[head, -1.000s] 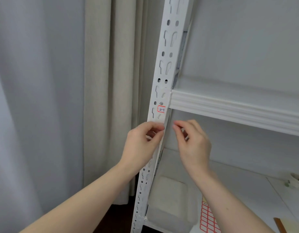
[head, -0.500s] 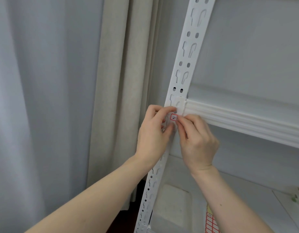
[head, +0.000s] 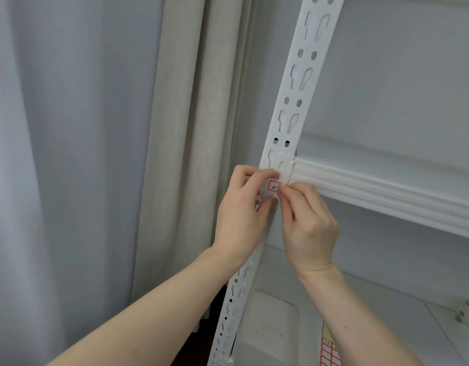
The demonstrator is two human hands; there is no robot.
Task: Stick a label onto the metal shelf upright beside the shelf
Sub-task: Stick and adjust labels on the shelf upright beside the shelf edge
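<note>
White perforated metal fills the middle of the view: an upright (head: 291,109) of a shelving rack, leaning from lower left to upper right across the picture, punched with pairs of small oval holes and keyhole-shaped slots. A ribbed white shelf (head: 381,196) joins it from the right, running off toward the right edge.

Just below that joint, a small label (head: 273,186) with a red border and dark handwriting lies against the face of the upright. The writing is too small to read.

Two bare forearms reach up from the bottom of the frame. The left hand (head: 241,217) is curled around the left edge of the upright, with a fingertip above the label's left side and the thumb just under it. The right hand (head: 308,228) comes in from the right side, its fingers bent, with fingertips (head: 283,190) pressed together at the label's right edge, covering part of it. Whether they pinch the label or only press it flat cannot be told.

Behind the left arm hang a beige curtain (head: 186,143) and, further left, a pale grey curtain (head: 64,154). A light grey wall (head: 402,75) shows behind the rack.

On the lower shelf, near the bottom edge beside the right forearm, lies a sheet (head: 329,355) of red-bordered blank labels with a yellow strip at its top.
</note>
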